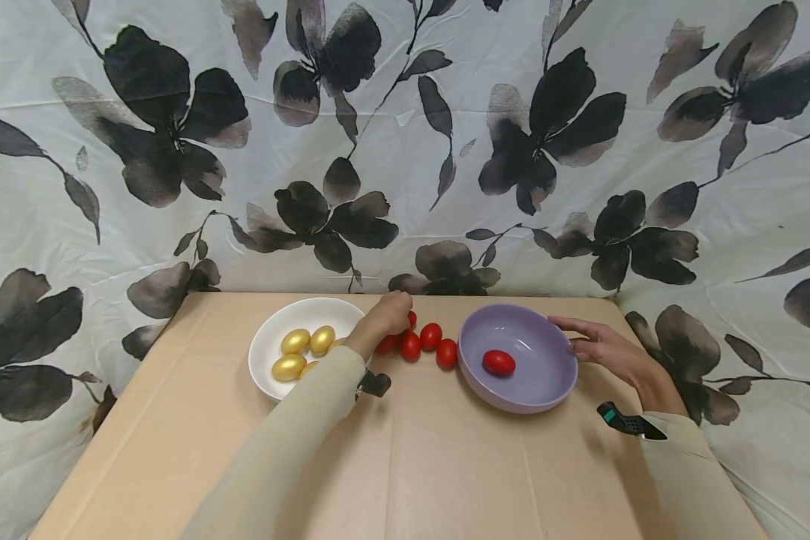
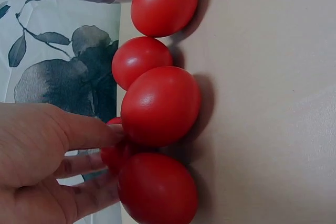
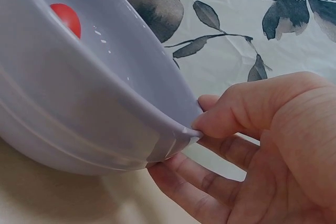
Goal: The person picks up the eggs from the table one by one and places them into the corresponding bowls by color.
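Note:
My left hand (image 1: 386,321) reaches over the back of a group of red eggs (image 1: 430,337). In the left wrist view its thumb and fingers pinch a red egg (image 2: 111,157), mostly hidden behind the nearer ones. On the right, a purple bowl (image 1: 540,379) holds one red egg (image 1: 499,364). My right hand (image 1: 610,352) grips the bowl's right rim, and the right wrist view shows the thumb on the rim (image 3: 173,139) with fingers below it. The bowl looks tilted in that view, but I cannot tell whether it is lifted.
A white bowl (image 1: 259,367) with several gold eggs (image 1: 295,341) stands on the left, partly behind my left forearm. The light wooden table (image 1: 445,465) ends at the back against a floral cloth (image 1: 405,150).

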Demonstrator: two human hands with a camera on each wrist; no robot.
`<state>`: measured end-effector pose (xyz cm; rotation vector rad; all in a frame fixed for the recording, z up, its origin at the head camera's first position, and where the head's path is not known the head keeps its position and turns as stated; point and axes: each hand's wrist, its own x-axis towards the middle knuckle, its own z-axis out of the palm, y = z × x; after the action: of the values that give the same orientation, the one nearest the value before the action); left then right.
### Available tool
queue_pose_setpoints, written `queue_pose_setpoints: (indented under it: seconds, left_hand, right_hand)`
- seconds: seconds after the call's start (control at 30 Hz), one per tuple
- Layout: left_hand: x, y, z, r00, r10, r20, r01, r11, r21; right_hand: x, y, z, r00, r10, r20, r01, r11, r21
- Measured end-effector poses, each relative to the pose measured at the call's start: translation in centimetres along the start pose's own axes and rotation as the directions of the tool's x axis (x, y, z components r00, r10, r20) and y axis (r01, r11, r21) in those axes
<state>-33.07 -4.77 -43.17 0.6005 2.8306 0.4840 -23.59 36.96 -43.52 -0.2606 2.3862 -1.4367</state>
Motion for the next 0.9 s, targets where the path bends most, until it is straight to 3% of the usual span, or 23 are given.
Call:
queue_pose_setpoints:
  seconds: [0.2,0.33,0.63,0.9]
  left_hand:
    - [0.0,0.1,0.2,0.998,-0.059,0.029,0.06,0.998,-0.021]
    - [0.0,0.0,0.2,0.997,-0.069,0.014,0.07,0.996,-0.049]
    - [-0.2,-0.3,-0.8,0.998,-0.017,-0.059,0.01,0.994,-0.109]
    - [-0.6,-0.5,-1.7,0.997,0.024,-0.077,-0.04,0.975,-0.217]
  right_hand:
    - [0.3,0.3,0.1,1.0,0.009,-0.001,-0.009,1.0,-0.002]
    - [0.5,0.5,0.1,1.0,0.023,-0.007,-0.023,1.0,-0.002]
    - [0.3,0.4,0.2,1.0,0.025,-0.005,-0.025,0.999,-0.022]
    - [0.2,0.3,0.1,1.0,0.011,-0.007,-0.011,1.0,-0.029]
